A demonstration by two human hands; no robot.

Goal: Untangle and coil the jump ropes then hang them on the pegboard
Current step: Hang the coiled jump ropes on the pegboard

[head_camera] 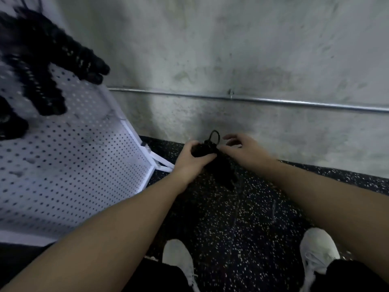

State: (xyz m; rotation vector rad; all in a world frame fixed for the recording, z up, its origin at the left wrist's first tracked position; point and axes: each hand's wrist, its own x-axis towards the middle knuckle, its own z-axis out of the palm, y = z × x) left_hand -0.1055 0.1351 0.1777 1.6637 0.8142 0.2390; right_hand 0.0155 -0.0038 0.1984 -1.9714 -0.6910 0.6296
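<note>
A black jump rope bundle (205,149) is held low over the speckled floor near the wall. My left hand (189,159) grips its black handles, and a small loop of rope sticks up above my fingers. My right hand (240,147) is beside the bundle with its fingers spread; its fingertips touch or pinch the rope at the bundle's right side, which is too dark to tell. More black rope hangs below the bundle. The white pegboard (69,157) leans at the left, with black jump ropes (48,66) hanging on its upper part.
A grey concrete wall with a thin metal pipe (273,101) running along it stands straight ahead. The floor (242,218) is black rubber with white specks. My two white shoes (179,258) are at the bottom of the view.
</note>
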